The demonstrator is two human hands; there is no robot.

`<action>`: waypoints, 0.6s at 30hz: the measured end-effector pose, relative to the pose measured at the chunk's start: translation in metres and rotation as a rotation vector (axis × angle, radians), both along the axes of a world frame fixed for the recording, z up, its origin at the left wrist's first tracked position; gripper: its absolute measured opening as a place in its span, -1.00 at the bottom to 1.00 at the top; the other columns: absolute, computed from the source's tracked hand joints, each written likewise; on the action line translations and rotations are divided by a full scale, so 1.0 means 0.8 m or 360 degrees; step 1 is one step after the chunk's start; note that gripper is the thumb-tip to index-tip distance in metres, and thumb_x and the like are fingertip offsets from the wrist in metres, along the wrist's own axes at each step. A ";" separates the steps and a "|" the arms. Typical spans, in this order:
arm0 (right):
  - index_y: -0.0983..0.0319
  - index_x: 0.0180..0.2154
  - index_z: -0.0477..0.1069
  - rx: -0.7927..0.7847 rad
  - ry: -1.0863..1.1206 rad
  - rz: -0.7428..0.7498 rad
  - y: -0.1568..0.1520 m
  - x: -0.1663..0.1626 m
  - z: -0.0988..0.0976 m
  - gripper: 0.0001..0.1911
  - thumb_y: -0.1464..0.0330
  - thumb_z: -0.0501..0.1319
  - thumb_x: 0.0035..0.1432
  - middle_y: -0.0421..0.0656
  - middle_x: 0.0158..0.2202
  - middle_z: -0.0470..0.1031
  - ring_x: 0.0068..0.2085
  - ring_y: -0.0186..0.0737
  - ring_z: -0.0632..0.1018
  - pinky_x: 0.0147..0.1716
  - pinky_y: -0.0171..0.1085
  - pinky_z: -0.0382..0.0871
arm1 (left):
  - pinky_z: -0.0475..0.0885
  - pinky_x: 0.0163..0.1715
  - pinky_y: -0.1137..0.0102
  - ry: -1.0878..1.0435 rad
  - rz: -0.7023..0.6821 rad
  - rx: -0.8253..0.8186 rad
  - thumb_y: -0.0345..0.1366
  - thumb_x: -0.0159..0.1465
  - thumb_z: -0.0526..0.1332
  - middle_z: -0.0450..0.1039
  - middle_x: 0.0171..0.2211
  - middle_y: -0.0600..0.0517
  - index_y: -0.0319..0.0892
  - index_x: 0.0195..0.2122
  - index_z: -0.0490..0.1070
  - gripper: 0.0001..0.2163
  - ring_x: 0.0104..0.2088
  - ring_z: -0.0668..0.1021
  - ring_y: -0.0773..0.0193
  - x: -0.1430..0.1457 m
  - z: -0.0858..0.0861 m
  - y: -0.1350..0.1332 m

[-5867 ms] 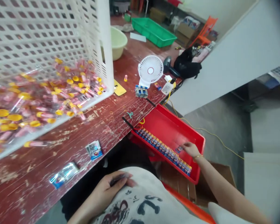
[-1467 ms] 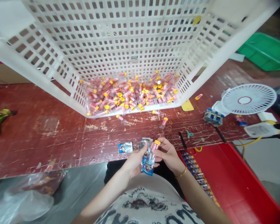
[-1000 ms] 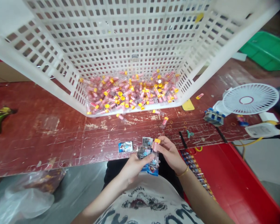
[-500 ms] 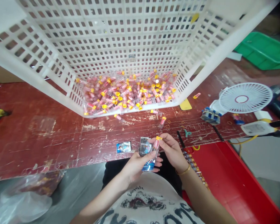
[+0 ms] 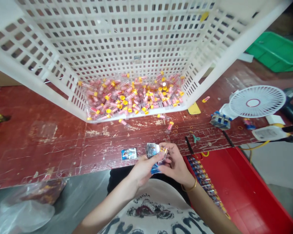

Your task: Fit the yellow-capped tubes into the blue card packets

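My left hand [image 5: 143, 167] pinches a small clear packet with blue print [image 5: 155, 167] just below the table's front edge. My right hand [image 5: 175, 164] is closed around a small clear tube with a yellow cap [image 5: 164, 152], which sits inside the packet's top. Both hands meet over my lap. More blue-printed packets [image 5: 128, 153] lie on the red table edge close by. A big white lattice basket [image 5: 127, 42], tipped toward me, holds several pink tubes with yellow caps [image 5: 132, 96].
A white desk fan [image 5: 255, 102], a blue clip block [image 5: 219, 120], loose rubber bands and black strips lie at the right. A red tray [image 5: 236, 191] with a row of filled packets sits below the table at right. A green tray [image 5: 275, 52] is far right. Plastic bag [image 5: 24, 211] at lower left.
The tube in my right hand has gone down into the packet that my left hand holds. 5.9 s ago my right hand was at the red tray and the view faced right.
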State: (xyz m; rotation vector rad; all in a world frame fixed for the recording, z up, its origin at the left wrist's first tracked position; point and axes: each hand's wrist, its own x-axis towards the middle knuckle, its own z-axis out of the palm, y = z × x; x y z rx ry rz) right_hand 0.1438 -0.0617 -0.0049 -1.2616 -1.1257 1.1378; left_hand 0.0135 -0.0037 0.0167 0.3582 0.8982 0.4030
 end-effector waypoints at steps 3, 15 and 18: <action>0.07 0.04 0.05 0.0056 -0.0289 0.0045 -0.003 -0.002 -0.003 -0.12 0.34 0.48 -0.28 -0.05 0.07 0.18 0.01 -0.10 0.41 -0.01 -0.14 0.36 | 0.50 -0.39 0.40 0.0008 -0.0016 -0.0005 -0.15 -0.10 0.47 0.55 -0.51 -0.06 -0.31 -0.41 0.55 -0.66 -0.51 0.54 0.31 0.004 0.005 0.000; 0.05 -0.05 0.03 0.0176 -0.0400 -0.0178 -0.002 -0.016 -0.007 -0.29 0.51 0.31 -0.21 -0.11 -0.03 0.17 -0.07 -0.17 0.43 -0.13 -0.21 0.38 | 0.45 -0.40 0.47 -0.0005 -0.0031 0.0231 -0.16 0.01 0.41 0.55 -0.51 -0.03 -0.29 -0.40 0.55 -0.72 -0.53 0.53 0.36 0.002 0.008 -0.008; 0.04 -0.04 0.02 0.0166 -0.0389 -0.0210 -0.004 -0.020 -0.009 -0.29 0.50 0.31 -0.20 -0.12 -0.04 0.18 -0.06 -0.18 0.42 -0.14 -0.22 0.38 | 0.44 -0.40 0.47 -0.0011 -0.0025 0.0248 -0.16 0.01 0.41 0.56 -0.50 -0.05 -0.31 -0.38 0.55 -0.72 -0.54 0.52 0.37 0.003 0.009 -0.010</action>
